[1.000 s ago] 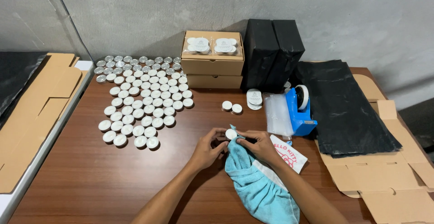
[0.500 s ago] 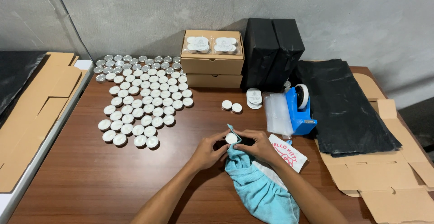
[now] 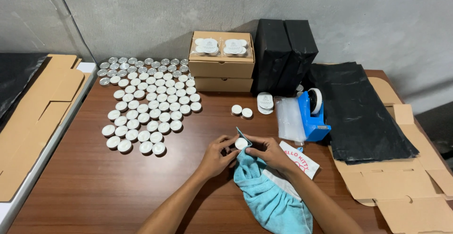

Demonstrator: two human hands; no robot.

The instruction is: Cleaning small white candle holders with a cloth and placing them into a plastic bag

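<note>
A small round white-lidded tin (image 3: 241,143) sits between both of my hands at the table's near middle. My left hand (image 3: 218,154) grips it from the left. My right hand (image 3: 268,151) presses a light blue cloth (image 3: 269,194) against the tin's right side, and the cloth trails down over my right forearm. A white printed packet (image 3: 302,159) lies just right of my right hand.
Many round tins (image 3: 147,104) lie in rows at the left. Stacked cardboard boxes (image 3: 221,67) and black boxes (image 3: 283,54) stand at the back. A blue tape dispenser (image 3: 313,113), clear bags (image 3: 289,119), black plastic sheets (image 3: 361,111) and flat cardboard (image 3: 415,187) fill the right.
The tin has turned a little between my fingers and the cloth's corner has shifted over it. My hands stay in the same spot.
</note>
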